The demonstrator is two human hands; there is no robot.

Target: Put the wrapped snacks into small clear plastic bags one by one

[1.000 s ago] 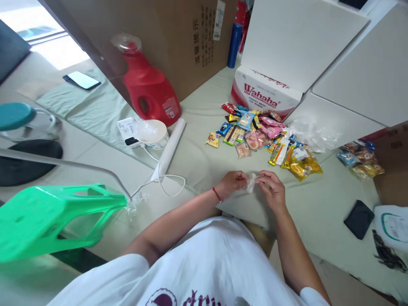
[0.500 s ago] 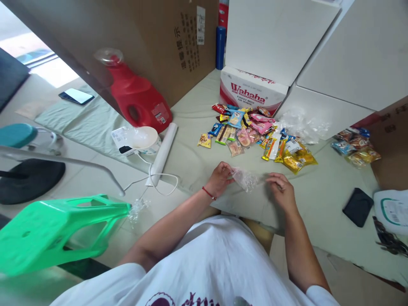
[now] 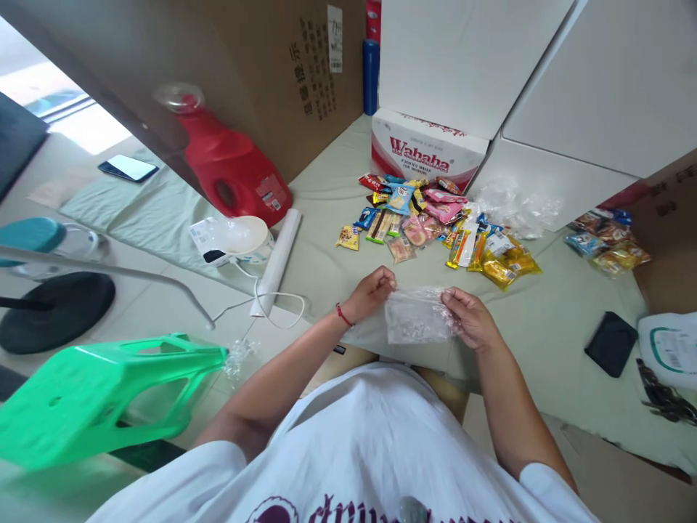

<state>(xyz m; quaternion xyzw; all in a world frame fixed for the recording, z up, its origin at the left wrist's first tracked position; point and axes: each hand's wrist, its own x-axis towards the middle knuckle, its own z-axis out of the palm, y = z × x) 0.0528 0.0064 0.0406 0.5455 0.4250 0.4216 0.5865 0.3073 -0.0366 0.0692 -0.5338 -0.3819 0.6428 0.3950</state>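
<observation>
A clear plastic bag [image 3: 418, 319] is stretched flat between my two hands, just in front of my lap. At its upper left corner my left hand [image 3: 375, 290] is closed on the edge, a red cord around the wrist. My right hand [image 3: 468, 314] pinches the bag's upper right side between thumb and fingers. Beyond the bag lies a pile of wrapped snacks [image 3: 403, 200] in many colours. Yellow snack packets [image 3: 504, 269] lie at the pile's right end, and crumpled clear plastic bags [image 3: 512, 207] are heaped behind them.
A Wahaba-type water carton [image 3: 425, 149] stands behind the snacks. Left are a red jug [image 3: 237, 167], a white roll [image 3: 277, 261], a paper tub [image 3: 253, 240] with a cable, and a green stool [image 3: 109, 392]. Right are more snacks [image 3: 607, 243] and a black pouch [image 3: 611, 344].
My right hand has taken hold of the clear bag, which was bunched in my left hand. The bag is now spread out wider between both hands.
</observation>
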